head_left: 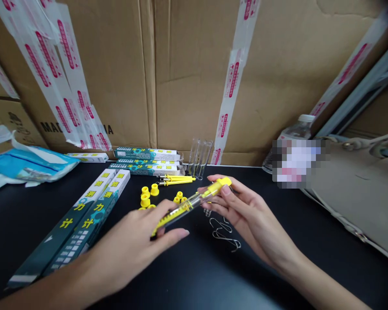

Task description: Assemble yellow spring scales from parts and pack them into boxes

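Observation:
A clear tubular spring scale [184, 209] with a yellow inner part slants up to the right between my hands. Its lower left end lies under the curled fingers of my left hand [142, 241], whose thumb sticks out to the side. At the upper end, my right hand [242, 202] pinches the yellow cap [217, 186] between thumb and fingers. Bent wire hooks [225, 236] lie on the black table below my right hand. Several yellow flanged caps [145, 199] stand behind my left hand, partly hidden by it. Smaller yellow caps [179, 196] sit behind the tube.
Yellow rods [177, 179] and upright clear tubes [199, 157] are farther back, beside stacked printed boxes [145, 165]. Two long boxes [84, 211] lie at left, near a blue packet [32, 161]. A plastic bottle [297, 129] and beige bag [358, 189] stand right. Cardboard [187, 86] walls the back.

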